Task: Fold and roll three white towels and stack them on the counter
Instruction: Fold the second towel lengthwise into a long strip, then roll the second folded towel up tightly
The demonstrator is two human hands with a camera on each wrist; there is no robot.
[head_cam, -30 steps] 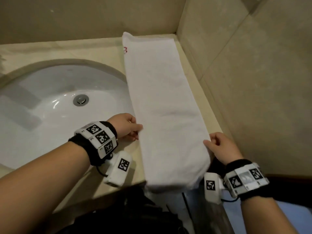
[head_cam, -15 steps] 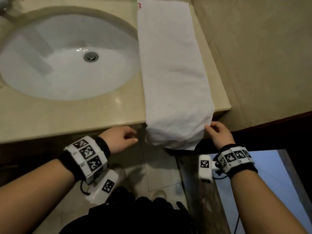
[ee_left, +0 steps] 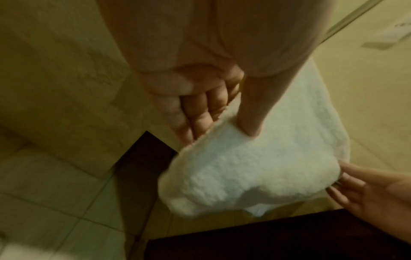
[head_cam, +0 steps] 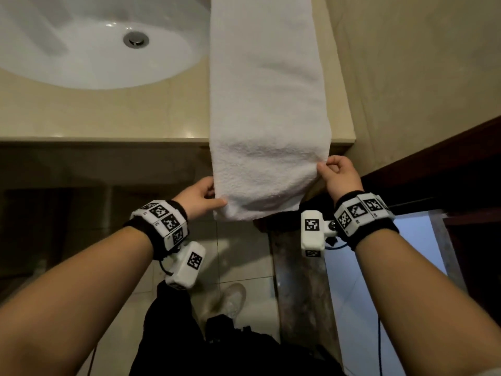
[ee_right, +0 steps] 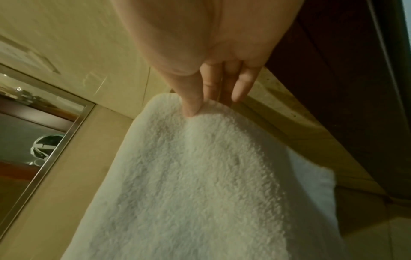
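At the counter's front edge, left hand point(head_cam: 199, 198) now pinches the lower left corner of the white towel point(head_cam: 267, 104), thumb on top, fingers under; half a second ago it was beside the towel, not touching. Right hand point(head_cam: 339, 176) still pinches the lower right edge, thumb over the cloth, fingers behind. Towel end hangs off the beige counter point(head_cam: 108, 115), lifted a bit more than before; the rest lies flat in a long folded strip running back beside the wall. View has dropped lower since earlier frames. Count: one towel, two hands, two wrist bands with markers, one white sink basin point(head_cam: 81, 50) with one drain point(head_cam: 136, 39), left of the towel. One shoe point(head_cam: 230, 299) on floor tiles below.
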